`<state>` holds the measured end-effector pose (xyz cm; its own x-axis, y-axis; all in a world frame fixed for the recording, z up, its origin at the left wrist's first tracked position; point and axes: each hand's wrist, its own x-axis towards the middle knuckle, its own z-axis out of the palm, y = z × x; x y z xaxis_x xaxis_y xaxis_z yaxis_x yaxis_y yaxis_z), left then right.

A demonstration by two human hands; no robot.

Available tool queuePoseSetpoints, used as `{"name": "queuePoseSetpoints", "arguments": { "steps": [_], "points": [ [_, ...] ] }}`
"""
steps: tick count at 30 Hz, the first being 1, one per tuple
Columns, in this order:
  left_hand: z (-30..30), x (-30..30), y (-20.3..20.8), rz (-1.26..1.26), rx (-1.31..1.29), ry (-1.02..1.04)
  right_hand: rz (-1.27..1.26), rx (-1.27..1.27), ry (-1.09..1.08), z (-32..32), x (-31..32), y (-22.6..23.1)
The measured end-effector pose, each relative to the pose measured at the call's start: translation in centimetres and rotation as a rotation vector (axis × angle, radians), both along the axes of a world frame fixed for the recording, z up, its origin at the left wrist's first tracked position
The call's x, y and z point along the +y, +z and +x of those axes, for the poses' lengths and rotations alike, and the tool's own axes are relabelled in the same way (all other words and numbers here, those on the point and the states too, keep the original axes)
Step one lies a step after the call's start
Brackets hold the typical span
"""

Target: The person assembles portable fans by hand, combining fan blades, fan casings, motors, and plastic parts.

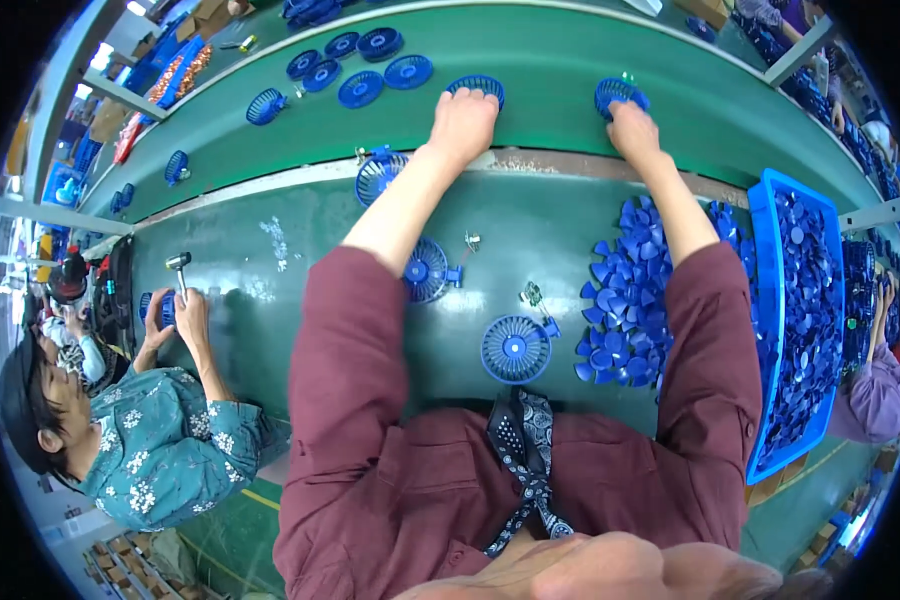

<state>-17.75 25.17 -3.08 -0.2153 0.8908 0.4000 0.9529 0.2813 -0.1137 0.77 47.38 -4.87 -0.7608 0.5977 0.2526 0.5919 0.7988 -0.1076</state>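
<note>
Both my arms reach out over the green conveyor belt. My left hand (465,122) has its fingers curled onto the rim of a round blue fan grille (477,84). Farther right, my right hand (632,130) grips a blue fan housing (613,93), with a small circuit board showing at its far side. On the bench before me lies a slotted fan housing (515,348), a circuit board (532,293) beside its stem. A second housing (427,270) is partly covered by my left sleeve. Another housing (378,180) rests at the belt's near edge, partly behind my left forearm.
Loose blue fan blades (625,300) are heaped beside my right arm. A blue tray (765,340) full of blades stands to their right. Several round grilles (360,88) lie on the belt at left. At far left, a co-worker's hands (192,310) hold a hammer (179,264) and a blue part.
</note>
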Motion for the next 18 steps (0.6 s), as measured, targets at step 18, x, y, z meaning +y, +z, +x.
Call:
{"name": "queuePoseSetpoints", "arguments": {
  "steps": [18],
  "points": [
    [10.1, -24.3, 5.2, 0.094, -0.436, 0.276, -0.238, 0.172, 0.489, 15.1, -18.0, 7.3]
  ]
}}
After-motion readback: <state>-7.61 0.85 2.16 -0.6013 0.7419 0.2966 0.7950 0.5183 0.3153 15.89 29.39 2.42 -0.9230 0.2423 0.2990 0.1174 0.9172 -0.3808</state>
